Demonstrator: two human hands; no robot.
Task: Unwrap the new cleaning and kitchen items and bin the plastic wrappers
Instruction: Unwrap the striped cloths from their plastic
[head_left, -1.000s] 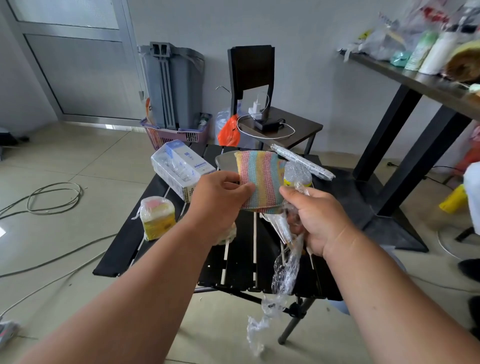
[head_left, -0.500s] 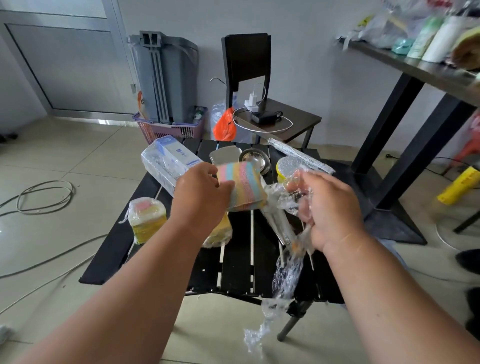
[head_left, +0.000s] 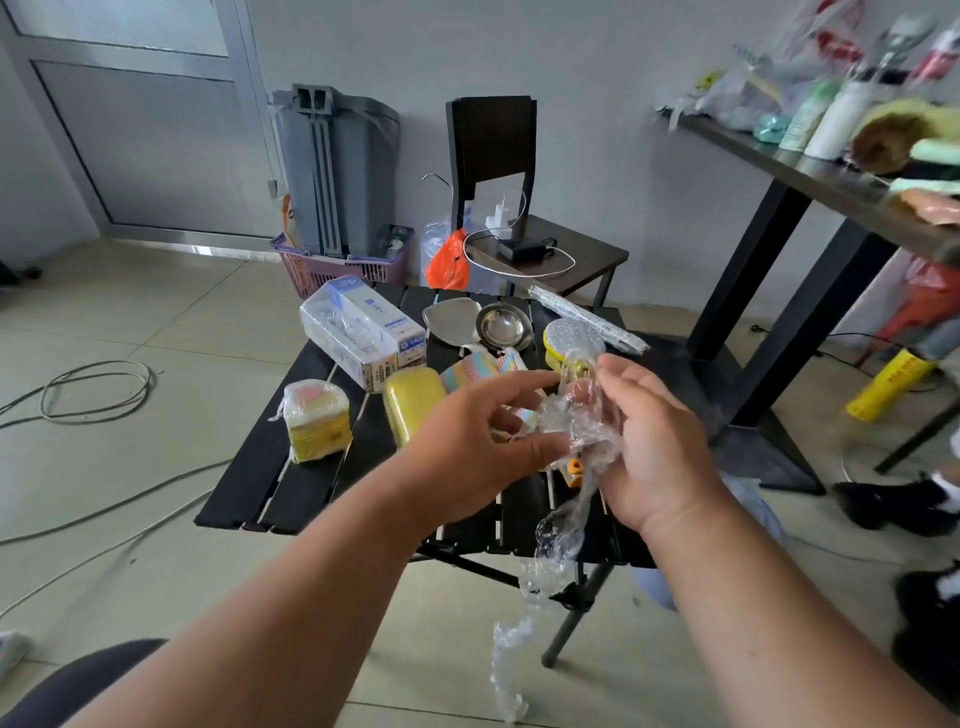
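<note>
One head-worn, wide-angle view looks forward and down from close above the hands (head_left: 561, 431), over the black slatted bench (head_left: 270, 467), floor and far wall beyond.

Grey bin (head_left: 337, 171) stood at 11 o'clock behind a pink basket (head_left: 337, 267). Black chair (head_left: 493, 140) at 12 held a charger (head_left: 501, 215). Cables (head_left: 96, 387) lay at 9.
</note>
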